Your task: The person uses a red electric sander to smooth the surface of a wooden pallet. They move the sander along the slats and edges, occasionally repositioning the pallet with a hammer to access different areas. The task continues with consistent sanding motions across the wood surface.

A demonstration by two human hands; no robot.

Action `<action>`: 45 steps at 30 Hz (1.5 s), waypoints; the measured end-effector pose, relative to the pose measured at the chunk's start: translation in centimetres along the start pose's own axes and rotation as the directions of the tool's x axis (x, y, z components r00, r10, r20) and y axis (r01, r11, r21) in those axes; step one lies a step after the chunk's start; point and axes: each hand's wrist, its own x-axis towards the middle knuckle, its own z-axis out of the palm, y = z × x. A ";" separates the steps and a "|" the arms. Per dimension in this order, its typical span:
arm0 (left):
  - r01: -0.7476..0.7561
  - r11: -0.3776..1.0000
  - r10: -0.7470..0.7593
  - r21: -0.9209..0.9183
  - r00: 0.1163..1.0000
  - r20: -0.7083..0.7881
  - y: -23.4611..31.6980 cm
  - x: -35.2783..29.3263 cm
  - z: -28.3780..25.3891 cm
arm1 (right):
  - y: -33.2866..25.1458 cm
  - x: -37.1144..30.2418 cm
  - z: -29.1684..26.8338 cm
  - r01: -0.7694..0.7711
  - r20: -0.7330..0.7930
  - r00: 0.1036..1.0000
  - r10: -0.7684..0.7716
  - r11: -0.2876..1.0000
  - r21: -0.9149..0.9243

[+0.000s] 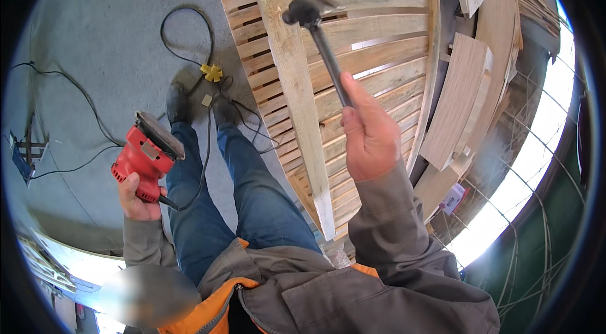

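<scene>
My right hand [371, 132] is wrapped round the dark handle of a claw hammer [327, 53]. The hammer is raised, its black head over a pale board on the slatted wooden panel [372, 50]; whether it touches the wood I cannot tell. Out to the left, my left hand [139, 200] grips a red electric sander [144, 160] by its lower end. The sander is tilted, its flat dark sanding pad turned up and to the right. A black cord leaves the sander near my hand and runs past my legs.
A yellow multi-way socket [211, 72] with black cables lies on the grey concrete floor [120, 25] by my shoes. Wood boards and offcuts [456, 94] are stacked right of the panel. Farther right is a wire mesh [536, 138]. A blue-black object [26, 154] stands far left.
</scene>
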 end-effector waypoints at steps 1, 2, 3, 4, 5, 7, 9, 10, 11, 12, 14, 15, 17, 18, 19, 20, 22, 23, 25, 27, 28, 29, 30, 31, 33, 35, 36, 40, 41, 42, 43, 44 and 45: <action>-0.002 1.000 0.002 -0.002 1.000 0.004 0.1 0.1 0.2 | 1.0 -0.1 0.3 0.033 -0.003 0.999 -0.033 0.999 -0.023; -0.006 1.000 0.006 -0.003 1.000 0.013 0.0 0.2 0.0 | 1.9 -0.3 0.7 0.064 -0.001 0.998 -0.064 0.997 -0.042; -0.009 1.000 0.009 -0.004 1.000 0.023 -0.1 0.2 -0.1 | 2.7 -0.9 0.8 0.010 0.061 0.998 -0.004 0.996 -0.092; -0.012 1.000 0.012 -0.006 1.000 0.026 -0.2 0.2 -0.2 | 3.2 -1.8 0.7 -0.038 0.125 0.991 0.056 0.989 -0.143; -0.020 1.000 0.020 -0.005 0.999 0.025 -0.2 0.2 -0.2 | 3.4 -2.6 0.5 -0.083 0.181 0.976 0.119 0.977 -0.197; -0.029 1.000 0.029 -0.003 0.999 0.024 -0.3 0.1 -0.1 | 3.3 -3.5 0.1 -0.078 0.173 0.979 0.105 0.984 -0.159; -0.030 0.999 0.030 -0.017 1.000 0.008 -0.3 0.1 -0.1 | 3.0 -3.3 0.0 -0.086 0.167 0.980 0.107 0.988 -0.126; -0.032 0.999 0.032 -0.024 0.999 0.001 -0.3 0.2 0.0 | 2.7 -2.6 -0.2 -0.095 0.162 0.980 0.112 0.989 -0.111; -0.033 0.999 0.034 -0.020 0.999 0.009 -0.3 0.2 0.1 | 2.4 -1.8 -0.3 -0.103 0.158 0.980 0.118 0.990 -0.097; -0.035 0.999 0.035 -0.017 0.999 0.017 -0.3 0.2 0.2 | 1.9 -0.8 -0.5 -0.085 0.136 0.986 0.095 0.993 -0.083; -0.034 0.999 0.034 -0.002 0.999 0.028 -0.3 0.1 0.1 | 0.8 1.5 -0.3 -0.051 0.091 0.994 0.056 0.997 -0.051; -0.033 0.999 0.033 0.003 0.999 0.030 -0.2 0.1 0.1 | 0.1 2.6 -0.1 -0.035 0.070 0.997 0.037 0.999 -0.031; -0.034 0.999 0.033 0.008 0.999 0.031 -0.2 0.1 0.2 | -0.1 4.1 0.1 -0.017 0.055 0.998 0.018 1.000 -0.025; -0.037 0.999 0.036 0.009 0.999 0.029 -0.2 0.2 0.3 | 0.1 4.2 0.2 -0.005 0.055 0.998 0.008 0.999 -0.041; -0.039 0.999 0.038 0.011 0.999 0.029 -0.2 0.1 0.4 | 0.3 4.4 0.3 0.007 0.055 0.998 -0.004 0.998 -0.056; -0.036 0.999 0.035 0.008 0.999 0.020 -0.3 0.1 0.4 | 1.2 4.0 0.7 0.022 0.061 0.998 -0.017 0.996 -0.091; -0.029 1.000 0.029 0.001 1.000 -0.003 -0.4 0.0 0.2 | 1.4 3.3 0.4 -0.042 0.122 0.991 0.059 0.989 -0.139; -0.042 0.999 0.042 0.001 0.999 -0.004 -0.4 0.1 0.4 | 1.2 2.6 -0.3 -0.113 0.174 0.975 0.139 0.982 -0.154; -0.058 0.998 0.058 0.001 0.998 0.001 -0.4 0.0 0.8 | 1.4 2.3 -1.5 -0.164 0.237 0.948 0.213 0.964 -0.209; -0.053 0.999 0.053 0.003 0.999 0.007 -0.3 -0.2 0.5 | 1.5 2.1 -2.4 -0.128 0.265 0.943 0.204 0.952 -0.278; -0.055 0.998 0.055 0.005 0.998 0.007 -0.3 -0.2 0.5 | 1.2 2.5 -2.6 -0.109 0.225 0.961 0.160 0.968 -0.225; -0.065 0.998 0.065 0.003 0.998 0.004 -0.4 -0.1 0.5 | 0.4 3.2 -3.0 -0.086 0.182 0.976 0.117 0.981 -0.171; -0.074 0.997 0.074 0.002 0.997 0.001 -0.5 0.0 0.5 | -0.2 3.8 -2.9 -0.070 0.143 0.986 0.088 0.989 -0.128; -0.080 0.997 0.080 0.002 0.997 0.002 -0.6 0.2 0.4 | -0.9 4.4 -2.9 -0.053 0.106 0.992 0.062 0.995 -0.086; -0.063 0.998 0.063 0.002 0.998 0.018 -0.9 0.2 0.1 | -1.1 4.7 -2.1 -0.025 0.052 0.998 0.027 0.999 -0.038; -0.065 0.998 0.064 0.002 0.997 0.041 -0.7 0.3 0.0 | 0.2 3.9 -1.9 -0.065 0.140 0.987 0.084 0.988 -0.139; -0.072 0.997 0.072 0.004 0.996 0.058 -0.6 0.3 0.0 | 0.8 3.5 -1.8 -0.075 0.183 0.977 0.111 0.979 -0.191; -0.071 0.997 0.072 -0.039 0.997 0.031 -0.8 0.1 -0.1 | 0.8 2.9 -4.1 -0.111 0.231 0.960 0.159 0.972 -0.206; -0.074 0.997 0.075 -0.036 0.997 0.024 -0.9 0.3 0.1 | -0.2 3.7 -4.4 -0.114 0.213 0.965 0.151 0.977 -0.178; -0.077 0.996 0.077 -0.033 0.997 0.017 -0.9 0.3 0.3 | -1.0 3.9 -4.3 -0.127 0.181 0.972 0.151 0.982 -0.139; -0.072 0.997 0.072 -0.022 0.997 0.008 -0.9 0.1 0.2 | -1.9 4.0 -4.0 -0.134 0.145 0.978 0.147 0.986 -0.095; -0.069 0.997 0.069 -0.027 0.998 0.011 -0.9 -0.1 0.2 | -2.7 4.4 -3.8 -0.131 0.110 0.985 0.136 0.990 -0.051; -0.065 0.997 0.066 -0.032 0.998 0.013 -1.0 -0.2 0.2 | -2.1 3.9 -3.0 -0.092 0.089 0.991 0.097 0.994 -0.058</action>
